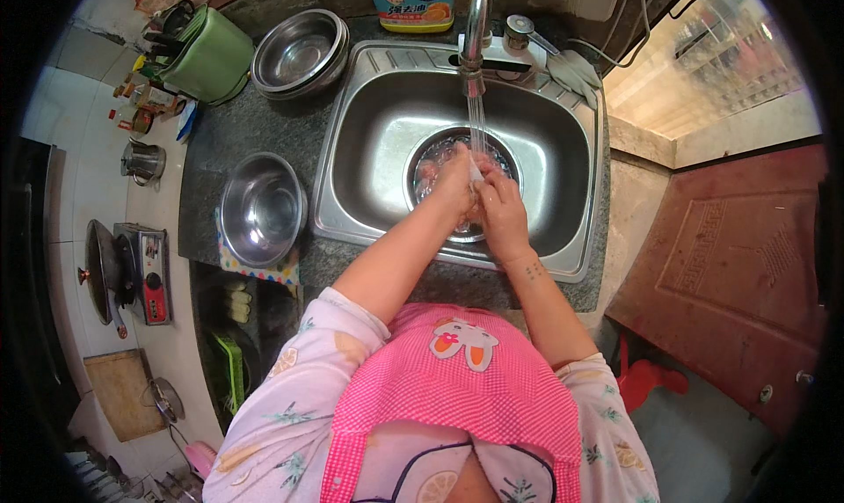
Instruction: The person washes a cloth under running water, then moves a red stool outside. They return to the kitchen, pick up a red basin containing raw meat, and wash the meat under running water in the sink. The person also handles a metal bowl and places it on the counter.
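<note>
In the steel sink (369,147) stands a round metal bowl (407,173) of water with several pinkish-red pieces (428,169) in it, too blurred to name. Water (476,115) runs from the chrome faucet (473,61) onto my hands and into the bowl. My left hand (453,183) and my right hand (501,203) meet over the bowl, wet, fingers bent inward. Between them is a small whitish piece (475,170), gripped by both hands. My fingers partly hide it, and its kind is unclear.
Left of the sink are an empty metal bowl (264,206) on a dotted cloth (290,269), stacked metal bowls (297,51) and a green utensil holder (210,58). Behind stand a yellow detergent jug (412,5) and pale gloves (572,74). A reddish door (732,265) is at right.
</note>
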`<state>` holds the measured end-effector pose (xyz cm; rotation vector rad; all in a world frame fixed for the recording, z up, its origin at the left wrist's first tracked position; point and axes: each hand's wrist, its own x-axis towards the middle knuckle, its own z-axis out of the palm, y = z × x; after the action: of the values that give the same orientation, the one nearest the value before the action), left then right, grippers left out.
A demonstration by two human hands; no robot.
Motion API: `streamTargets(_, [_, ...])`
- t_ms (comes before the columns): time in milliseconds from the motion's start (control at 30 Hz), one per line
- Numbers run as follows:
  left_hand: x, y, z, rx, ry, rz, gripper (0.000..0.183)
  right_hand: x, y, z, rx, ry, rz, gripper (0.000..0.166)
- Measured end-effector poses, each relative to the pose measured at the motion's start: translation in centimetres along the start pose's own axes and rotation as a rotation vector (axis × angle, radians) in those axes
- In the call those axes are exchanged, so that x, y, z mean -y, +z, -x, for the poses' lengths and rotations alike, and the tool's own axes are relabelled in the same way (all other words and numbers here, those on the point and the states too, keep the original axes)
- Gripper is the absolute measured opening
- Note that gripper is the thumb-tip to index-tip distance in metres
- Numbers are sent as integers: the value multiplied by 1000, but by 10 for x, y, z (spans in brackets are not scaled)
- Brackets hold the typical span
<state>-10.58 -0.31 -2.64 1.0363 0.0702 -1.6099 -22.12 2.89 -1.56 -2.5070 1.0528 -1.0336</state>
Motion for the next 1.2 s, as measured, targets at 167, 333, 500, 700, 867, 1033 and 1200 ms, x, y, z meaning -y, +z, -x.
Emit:
streamTargets(167, [1,-18,5,355,-25,191,39,-2,-1,-3,-37,60,8,33])
streamTargets(333, [-5,-22,25,368,-1,-78,27,0,2,2,-64,161,-228,38])
streamTargets(500, [-3,-20,13,-28,174,-78,27,18,11,2,-4,143,-435,35])
streamTargets(700, [-26,-66,-8,-273,61,-15,32,8,6,10,175,142,-532,34])
streamTargets(867, [-27,-95,-24,-344,114,-195,32,-64,27,-4,215,803,-763,31])
streamTargets(1033, [-9,-92,-32,-298,-51,-253,28,-88,59,-22,324,1202,-951,58])
streamTargets(1200, [-19,-58,-16,-309,-148,-206,41,-87,96,-17,330,1261,-851,59])
